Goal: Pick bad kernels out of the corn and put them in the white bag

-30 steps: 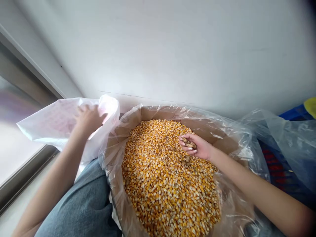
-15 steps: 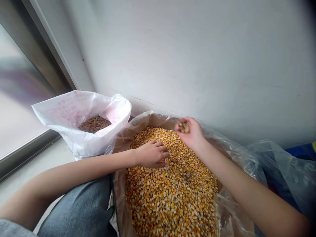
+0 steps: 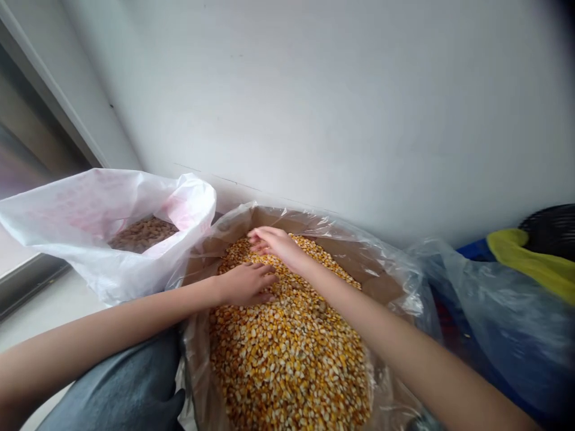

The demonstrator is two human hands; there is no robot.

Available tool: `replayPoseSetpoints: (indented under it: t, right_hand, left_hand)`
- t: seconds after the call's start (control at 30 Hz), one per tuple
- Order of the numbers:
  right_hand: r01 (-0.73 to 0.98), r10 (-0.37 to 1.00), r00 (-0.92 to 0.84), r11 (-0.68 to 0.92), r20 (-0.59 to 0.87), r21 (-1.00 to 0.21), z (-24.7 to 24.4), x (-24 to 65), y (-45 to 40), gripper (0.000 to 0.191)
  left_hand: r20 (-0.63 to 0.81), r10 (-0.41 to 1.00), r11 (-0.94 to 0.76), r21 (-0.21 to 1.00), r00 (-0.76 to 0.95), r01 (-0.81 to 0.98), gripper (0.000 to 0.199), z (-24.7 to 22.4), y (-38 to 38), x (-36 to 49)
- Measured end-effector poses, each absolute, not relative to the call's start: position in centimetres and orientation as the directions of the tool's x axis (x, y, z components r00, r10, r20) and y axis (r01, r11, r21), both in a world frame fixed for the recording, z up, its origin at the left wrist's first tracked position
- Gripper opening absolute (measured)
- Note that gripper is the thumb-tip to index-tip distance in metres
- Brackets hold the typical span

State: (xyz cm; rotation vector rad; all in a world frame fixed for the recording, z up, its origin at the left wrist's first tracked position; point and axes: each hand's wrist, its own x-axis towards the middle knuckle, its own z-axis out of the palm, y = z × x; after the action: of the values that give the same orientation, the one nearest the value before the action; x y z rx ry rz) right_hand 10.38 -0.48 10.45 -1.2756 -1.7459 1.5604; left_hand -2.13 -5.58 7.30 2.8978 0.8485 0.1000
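Yellow and white corn kernels (image 3: 287, 359) fill a box lined with clear plastic (image 3: 386, 287). My left hand (image 3: 248, 284) rests palm down on the kernels with its fingers apart. Just beyond it, my right hand (image 3: 274, 244) is over the far part of the corn, its fingers curled; what it holds, if anything, is hidden. A few brown lumps (image 3: 321, 306) lie on the corn. To the left, a white woven sack (image 3: 90, 209) stands open with brown peanut-like pieces (image 3: 144, 233) inside.
A pale wall (image 3: 314, 108) rises behind the box. At the right are a clear plastic bag (image 3: 507, 323), a yellow bag (image 3: 530, 257) and a black ribbed object (image 3: 552, 227). My jeans-clad knee (image 3: 126, 383) is beside the box at the lower left.
My right hand, which held several brown pieces, has moved left toward my left hand, and those pieces are out of sight. The view has turned right, showing more of the bags there.
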Motion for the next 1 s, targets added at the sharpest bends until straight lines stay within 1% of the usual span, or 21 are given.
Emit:
replayPoseSetpoints:
  t: [0.03,0.1,0.13,0.2,0.23,0.27,0.33,0.37,0.43,0.5,0.53,0.6,0.7,0.8,0.9,1.0]
  right_hand:
    - [0.461,0.877,-0.398,-0.062,-0.269,-0.885,9.5,13.2,-0.5,0.027]
    - [0.597,0.904,-0.298,-0.074,-0.306,-0.799,7.7,18.6,-0.5,0.022]
    - [0.735,0.921,-0.263,-0.001,-0.286,-0.679,6.9,20.9,-0.7,0.019]
    - [0.885,0.937,-0.208,0.059,-0.280,-0.462,5.5,24.5,-1.4,0.016]
    - [0.921,0.939,-0.192,0.071,-0.287,-0.384,4.9,25.6,-1.9,0.016]
    - [0.937,0.937,-0.184,0.076,-0.298,-0.342,4.5,26.2,-2.4,0.016]
    - [0.949,0.931,-0.191,0.094,-0.310,-0.302,3.9,26.4,-3.5,0.017]
    - [0.956,0.930,-0.193,0.107,-0.312,-0.273,3.9,26.1,-4.0,0.019]
    - [0.982,0.924,-0.164,0.119,-0.346,-0.150,4.0,24.9,-4.9,0.023]
    - [0.992,0.891,-0.119,0.125,-0.439,-0.016,4.3,23.7,-5.5,0.029]
    - [0.992,0.868,-0.105,0.126,-0.485,0.010,4.4,23.2,-5.8,0.034]
    - [0.992,0.827,-0.095,0.127,-0.555,0.020,4.4,22.4,-6.2,0.046]
    - [0.990,0.804,-0.095,0.138,-0.587,0.027,4.3,21.7,-6.6,0.055]
    - [0.983,0.801,-0.116,0.177,-0.588,0.048,4.3,20.9,-6.7,0.054]
    - [0.970,0.786,-0.158,0.235,-0.597,0.053,4.5,20.3,-6.7,0.044]
    - [0.958,0.750,-0.197,0.285,-0.632,0.038,4.3,20.0,-6.5,0.033]
  left_hand:
    - [0.026,0.543,-0.834,0.129,0.839,0.536,0.040,7.0,-5.4,-2.1]
    - [0.010,0.538,-0.839,0.107,0.843,0.534,0.038,6.5,-5.1,-1.9]
    - [0.002,0.548,-0.834,0.085,0.836,0.546,0.036,6.3,-5.0,-1.6]
    - [-0.012,0.583,-0.812,0.014,0.812,0.583,0.031,6.0,-5.0,-0.6]
    - [-0.013,0.597,-0.802,-0.028,0.802,0.597,0.029,5.8,-4.9,0.0]
    - [-0.011,0.601,-0.798,-0.065,0.799,0.599,0.027,5.7,-4.9,0.8]
    - [-0.008,0.565,-0.820,-0.109,0.825,0.561,0.022,5.3,-4.6,2.6]
    - [-0.009,0.536,-0.839,-0.117,0.844,0.531,0.020,5.1,-4.4,3.6]
    - [-0.031,0.492,-0.866,-0.120,0.870,0.486,0.018,4.4,-3.9,5.5]
    - [-0.074,0.497,-0.865,-0.124,0.865,0.487,0.018,3.7,-3.5,6.9]
    - [-0.092,0.514,-0.856,-0.128,0.853,0.501,0.018,3.4,-3.4,7.4]
    - [-0.111,0.544,-0.837,-0.136,0.832,0.530,0.018,2.9,-3.4,7.8]
    - [-0.120,0.551,-0.833,-0.145,0.826,0.534,0.019,2.7,-3.7,7.7]
    - [-0.133,0.522,-0.852,-0.125,0.843,0.508,0.024,2.8,-3.9,7.4]
    - [-0.139,0.500,-0.866,-0.091,0.855,0.492,0.028,2.7,-3.7,7.1]
    - [-0.111,0.499,-0.867,-0.058,0.859,0.496,0.024,2.4,-3.6,6.8]
